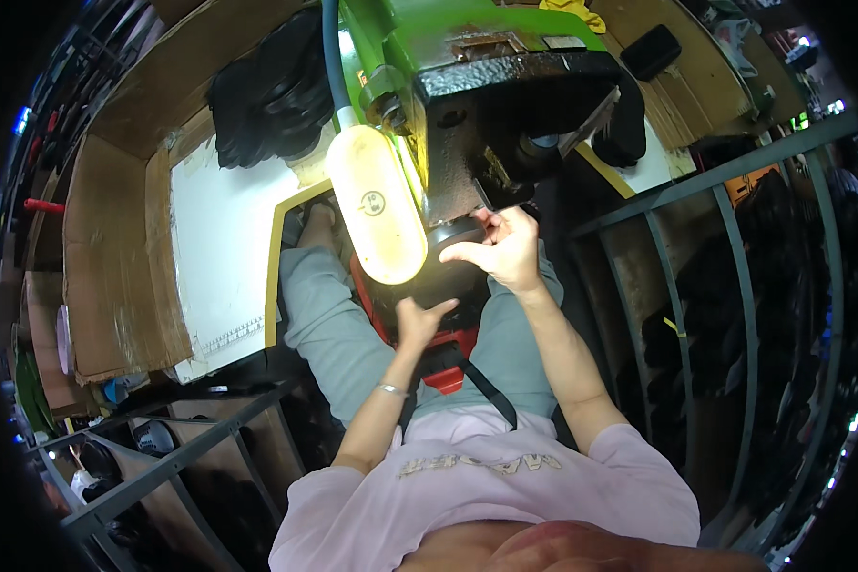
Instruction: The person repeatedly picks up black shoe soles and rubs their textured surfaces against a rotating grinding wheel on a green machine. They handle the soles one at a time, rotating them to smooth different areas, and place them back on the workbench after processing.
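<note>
Under the black head of a green machine, a dark rounded piece shows its curved edge. My right hand is at that piece, thumb stretched toward the left and fingers curled against its right side. Lower down, over my lap, my left hand has its thumb pointing right and its fingers bent up around a dark area. Shadow hides what lies between the two hands, so its kind is not clear. A yellow oval lamp hangs just left of the work, glowing at its lower end.
On the white tabletop with yellow edging, cardboard walls stand at the left. Black pieces are heaped at the back left. Metal racks flank me at right and lower left. A red part sits between my knees.
</note>
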{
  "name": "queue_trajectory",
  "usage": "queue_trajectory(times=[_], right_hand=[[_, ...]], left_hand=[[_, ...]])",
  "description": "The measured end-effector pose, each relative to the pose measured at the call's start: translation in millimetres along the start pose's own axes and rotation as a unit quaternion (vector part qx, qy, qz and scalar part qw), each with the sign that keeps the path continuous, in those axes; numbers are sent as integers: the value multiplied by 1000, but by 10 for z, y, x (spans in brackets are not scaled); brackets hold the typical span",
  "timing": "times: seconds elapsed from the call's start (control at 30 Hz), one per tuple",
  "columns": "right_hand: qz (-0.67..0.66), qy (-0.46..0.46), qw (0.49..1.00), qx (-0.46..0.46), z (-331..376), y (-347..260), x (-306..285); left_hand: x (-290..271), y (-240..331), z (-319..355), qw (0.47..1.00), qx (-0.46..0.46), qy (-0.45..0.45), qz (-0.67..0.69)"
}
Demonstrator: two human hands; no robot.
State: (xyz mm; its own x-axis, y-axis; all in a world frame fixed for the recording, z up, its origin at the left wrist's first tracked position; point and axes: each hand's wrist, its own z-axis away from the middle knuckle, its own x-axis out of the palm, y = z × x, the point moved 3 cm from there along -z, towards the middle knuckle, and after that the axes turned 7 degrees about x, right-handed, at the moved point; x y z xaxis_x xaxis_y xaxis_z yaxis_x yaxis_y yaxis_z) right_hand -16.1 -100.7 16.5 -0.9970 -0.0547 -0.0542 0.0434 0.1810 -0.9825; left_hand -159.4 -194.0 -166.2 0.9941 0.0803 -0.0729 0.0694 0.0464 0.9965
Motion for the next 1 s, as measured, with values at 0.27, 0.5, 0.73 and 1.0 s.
queue_trajectory(times=[0.27, 0.5, 0.73, 1.0], right_hand=[[327, 68, 899, -283, 293, -1376, -1054], [381, 131, 885, -236, -1036, 23, -1684], [279, 236, 927, -82, -327, 843, -1212], [-59, 49, 997, 6, -1044, 642, 1607]], left_hand=[[75, 572, -93, 994, 27, -93, 47], [-1871, 1338, -1034, 954, 197, 224, -27], [-3187, 1524, -2368, 946, 15, 321, 51], [-3104, 1410, -3311, 958, -104, 51, 263]])
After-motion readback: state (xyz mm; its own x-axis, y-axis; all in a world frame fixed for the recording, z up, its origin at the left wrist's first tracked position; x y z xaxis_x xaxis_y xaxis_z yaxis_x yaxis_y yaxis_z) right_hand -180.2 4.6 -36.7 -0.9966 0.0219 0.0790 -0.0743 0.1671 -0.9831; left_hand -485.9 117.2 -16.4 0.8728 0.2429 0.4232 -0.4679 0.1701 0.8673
